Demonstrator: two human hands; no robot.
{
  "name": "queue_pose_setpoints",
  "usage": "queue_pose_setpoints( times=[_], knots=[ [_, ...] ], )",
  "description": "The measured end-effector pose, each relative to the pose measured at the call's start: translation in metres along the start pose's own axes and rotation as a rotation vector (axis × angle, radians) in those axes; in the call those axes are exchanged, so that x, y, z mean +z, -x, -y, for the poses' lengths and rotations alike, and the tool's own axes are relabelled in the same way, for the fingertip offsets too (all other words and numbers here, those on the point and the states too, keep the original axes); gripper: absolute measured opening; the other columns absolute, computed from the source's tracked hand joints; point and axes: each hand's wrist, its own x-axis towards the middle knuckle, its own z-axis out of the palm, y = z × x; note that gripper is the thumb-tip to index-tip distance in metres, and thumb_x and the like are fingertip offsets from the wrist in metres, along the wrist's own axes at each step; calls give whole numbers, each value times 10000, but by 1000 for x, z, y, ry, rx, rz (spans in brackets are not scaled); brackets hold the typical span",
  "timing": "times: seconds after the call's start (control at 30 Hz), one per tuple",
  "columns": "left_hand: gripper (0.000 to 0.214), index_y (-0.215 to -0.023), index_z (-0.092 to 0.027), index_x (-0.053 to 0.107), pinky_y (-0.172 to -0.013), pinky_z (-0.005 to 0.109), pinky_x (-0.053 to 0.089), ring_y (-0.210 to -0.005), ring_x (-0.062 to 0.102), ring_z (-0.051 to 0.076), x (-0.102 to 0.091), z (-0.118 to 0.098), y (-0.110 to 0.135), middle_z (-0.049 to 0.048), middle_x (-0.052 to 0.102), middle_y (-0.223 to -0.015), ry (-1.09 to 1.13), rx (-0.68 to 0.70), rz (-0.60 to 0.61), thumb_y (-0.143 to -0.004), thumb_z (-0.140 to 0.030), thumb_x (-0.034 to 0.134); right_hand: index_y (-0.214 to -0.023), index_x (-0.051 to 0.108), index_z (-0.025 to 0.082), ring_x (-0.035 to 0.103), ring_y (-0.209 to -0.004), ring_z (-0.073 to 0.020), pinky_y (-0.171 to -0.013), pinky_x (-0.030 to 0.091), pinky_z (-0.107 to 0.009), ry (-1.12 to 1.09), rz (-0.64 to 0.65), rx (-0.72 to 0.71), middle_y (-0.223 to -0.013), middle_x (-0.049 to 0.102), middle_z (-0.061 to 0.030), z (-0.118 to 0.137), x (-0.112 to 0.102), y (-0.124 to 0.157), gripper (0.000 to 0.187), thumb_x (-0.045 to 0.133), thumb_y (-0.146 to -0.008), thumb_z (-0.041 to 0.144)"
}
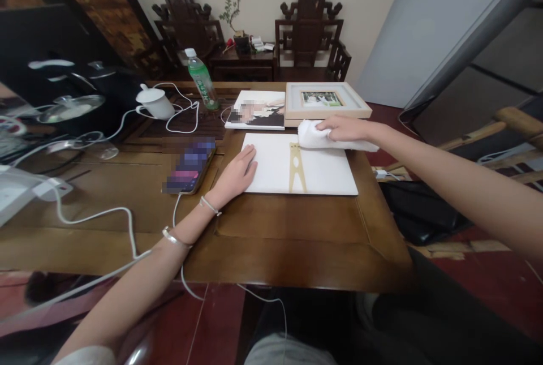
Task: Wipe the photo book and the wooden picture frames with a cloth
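Clutching a white cloth point(310, 135), the person's right hand point(343, 128) has its fingers closed on it. Below that hand, the white panel point(326, 172) lies on the counter point(292, 220), stretching to the left hand point(236, 174), resting flat, thumb apart, on its left edge.

The white cloth point(309, 135) is covering the far right corner of the white panel point(324, 175), pixelation is masking the phone point(190, 166) screen and part of the photo print point(263, 120), and the left edge is cutting off a white box point(14, 192).
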Motion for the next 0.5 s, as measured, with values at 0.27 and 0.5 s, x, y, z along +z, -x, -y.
queue_pose_setpoints(
  times=[0.27,0.5],
  knots=[
    [511,-1453,-79,568,-1301,524,336,-1533,453,321,-1,-1,0,203,526,-1599,4,-1,9,-1036,-307,380,-761,534,230,587,-871,-267,-790,390,-368,90,43,-23,-843,655,-54,14,11,22,134,511,-655,151],
    [512,-1462,-83,563,-1302,530,333,-1537,447,320,2,0,0,200,526,-1600,9,-2,-10,-1041,-309,379,-699,352,241,488,-655,-176,-682,305,-321,-34,83,-135,-638,438,29,51,48,106,193,444,-673,73]
  ],
)
